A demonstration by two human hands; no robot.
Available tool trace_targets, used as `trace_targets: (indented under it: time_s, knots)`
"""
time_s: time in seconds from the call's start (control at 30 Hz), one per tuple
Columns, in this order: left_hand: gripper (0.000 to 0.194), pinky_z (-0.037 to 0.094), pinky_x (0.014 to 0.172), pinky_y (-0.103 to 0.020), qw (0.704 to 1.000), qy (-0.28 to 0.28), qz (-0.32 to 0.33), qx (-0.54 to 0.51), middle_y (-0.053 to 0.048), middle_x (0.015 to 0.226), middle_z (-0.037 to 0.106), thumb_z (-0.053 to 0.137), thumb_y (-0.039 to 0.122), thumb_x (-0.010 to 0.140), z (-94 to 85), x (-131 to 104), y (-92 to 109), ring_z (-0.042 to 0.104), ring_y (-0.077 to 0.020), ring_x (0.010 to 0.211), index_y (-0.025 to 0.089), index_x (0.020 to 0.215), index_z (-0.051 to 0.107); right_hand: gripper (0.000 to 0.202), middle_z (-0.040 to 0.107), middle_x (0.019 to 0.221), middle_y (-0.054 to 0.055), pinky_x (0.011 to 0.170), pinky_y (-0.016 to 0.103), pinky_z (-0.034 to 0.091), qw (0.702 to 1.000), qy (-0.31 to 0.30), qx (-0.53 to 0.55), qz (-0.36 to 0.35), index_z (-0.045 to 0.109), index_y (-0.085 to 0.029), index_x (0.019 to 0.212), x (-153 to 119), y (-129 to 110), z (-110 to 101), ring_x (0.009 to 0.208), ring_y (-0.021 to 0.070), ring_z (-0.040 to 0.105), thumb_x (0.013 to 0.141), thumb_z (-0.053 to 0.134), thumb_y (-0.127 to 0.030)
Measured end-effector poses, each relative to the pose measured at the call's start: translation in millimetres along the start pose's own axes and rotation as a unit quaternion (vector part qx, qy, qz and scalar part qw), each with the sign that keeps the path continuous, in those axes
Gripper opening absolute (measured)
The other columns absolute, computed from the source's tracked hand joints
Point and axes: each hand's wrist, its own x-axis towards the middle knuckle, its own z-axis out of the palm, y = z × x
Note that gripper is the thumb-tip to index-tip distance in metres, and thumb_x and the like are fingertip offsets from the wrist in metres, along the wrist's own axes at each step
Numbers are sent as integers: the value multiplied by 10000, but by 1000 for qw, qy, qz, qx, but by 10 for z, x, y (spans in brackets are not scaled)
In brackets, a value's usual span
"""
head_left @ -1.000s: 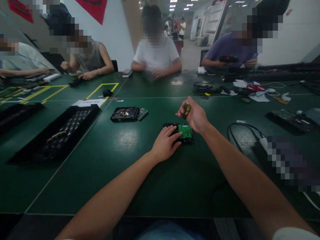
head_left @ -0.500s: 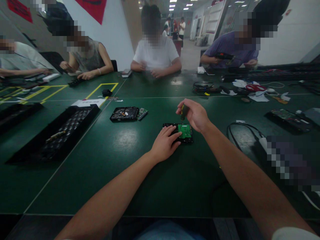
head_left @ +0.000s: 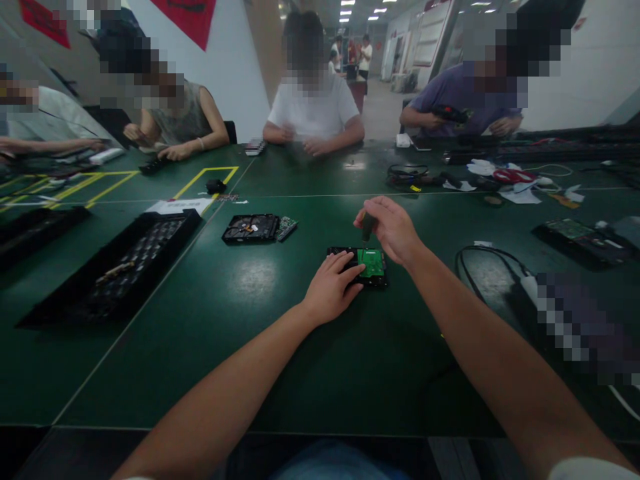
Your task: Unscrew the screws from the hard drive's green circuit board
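A hard drive [head_left: 371, 264] lies flat on the green table, its green circuit board facing up. Spread over its left part, my left hand [head_left: 333, 283] rests with fingers outstretched, the fingertips reaching the board's edge. My right hand [head_left: 393, 230] is closed around the dark handle of a screwdriver [head_left: 367, 227], held upright over the far edge of the drive. The screwdriver's tip is too small to make out. Farther left sits another hard drive [head_left: 250, 229], with a loose circuit board [head_left: 287, 228] beside it.
A long black tray [head_left: 115, 270] with a few small pieces inside stands at the left. To the right are a cable [head_left: 465, 257], a power strip [head_left: 550, 310] and another drive-like device [head_left: 583, 241]. Several people sit across the table, near tangled wires [head_left: 407, 175] and white scraps.
The view has shifted very slightly. Both hands stay in place; the screwdriver handle looks turned a little in my right hand, its yellow marking no longer showing.
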Motion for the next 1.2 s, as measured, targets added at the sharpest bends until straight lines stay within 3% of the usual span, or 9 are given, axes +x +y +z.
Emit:
trace_targets:
  time_s: [0.33,0.63,0.9,1.07,1.2]
  knots:
    - [460,336,1288,-605,1000,-2,1,0,-146,1640,494,626,375,1039,8,7,-8,416,-331,1564,226,1475,630,423,683,783,5,801,318,578,1000,3,-9,-4,712,-239,811,17,-3,15,757,161,675,871,758,-655]
    - [450,342,1286,-610,1000,1,-1,-5,-139,1642,496,626,366,1040,-12,6,10,421,-326,1563,233,1470,631,428,720,807,-11,776,294,561,999,19,-32,-3,678,-247,912,12,-1,6,786,150,682,802,858,-620]
    - [452,341,1286,-609,1000,1,-1,-6,-142,1642,495,628,363,1038,-4,5,6,422,-327,1562,228,1469,632,317,732,844,4,814,300,553,999,-13,-44,-1,702,-238,849,-5,-73,-4,844,162,698,885,801,-537]
    - [457,343,1283,-618,1000,2,0,-7,-133,1643,496,629,358,1037,-7,4,3,423,-329,1562,243,1479,621,405,730,822,26,806,318,567,999,-21,-50,-5,716,-232,836,14,-81,-9,821,173,692,916,729,-629]
    - [459,338,1288,-614,1000,1,1,-5,-134,1647,490,626,361,1038,-10,2,4,420,-329,1564,242,1481,620,417,726,817,13,751,296,546,997,0,-78,-10,703,-231,869,13,-65,-19,793,159,672,851,809,-634]
